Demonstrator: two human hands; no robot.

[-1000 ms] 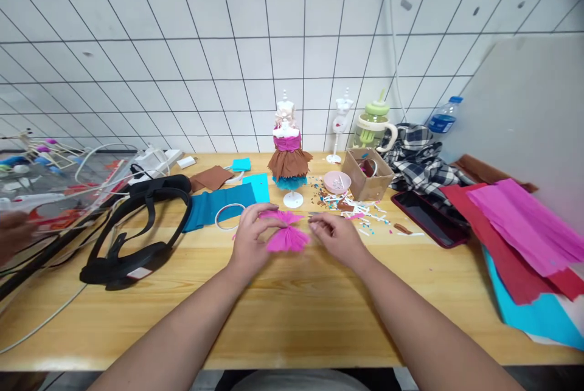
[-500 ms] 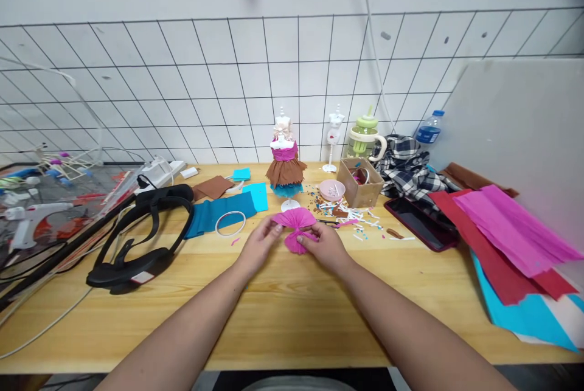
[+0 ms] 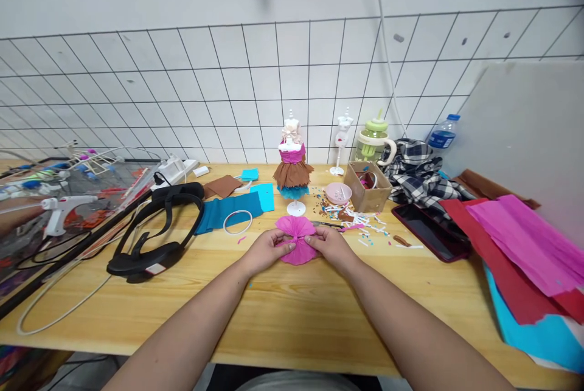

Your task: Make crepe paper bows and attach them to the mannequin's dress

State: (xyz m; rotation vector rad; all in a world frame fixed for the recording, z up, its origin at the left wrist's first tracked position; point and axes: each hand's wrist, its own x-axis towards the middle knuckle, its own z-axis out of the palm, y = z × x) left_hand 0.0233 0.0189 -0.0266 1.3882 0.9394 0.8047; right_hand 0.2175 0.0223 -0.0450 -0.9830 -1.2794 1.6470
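Observation:
Between my hands is a pink crepe paper bow [image 3: 298, 251], gathered at the middle and fanned out above and below. My left hand [image 3: 269, 250] pinches its left side, and my right hand [image 3: 331, 246] grips the right side near the gathered centre. Just beyond stands a small mannequin [image 3: 292, 163] in a pink top, a brown skirt and a blue underlayer. Scissors [image 3: 326, 224] lie past my right fingers, partly hidden by them. A white ring [image 3: 238, 222] rests on dark teal paper [image 3: 228, 211] to the left of my hands.
Black headgear [image 3: 155, 239] and a glue gun [image 3: 64, 211] are at left; another person's arm [image 3: 20, 216] reaches toward the gun. Right of the mannequin are a pink dish [image 3: 338, 193], paper scraps, a box [image 3: 368, 189], a green-lidded cup [image 3: 375, 140], a phone [image 3: 429, 231] and coloured paper sheets [image 3: 529, 245].
My left fingers have moved down onto the bow's left side, and the bow is spread rounder. My view has shifted left. Another person's arm has come in beside the glue gun.

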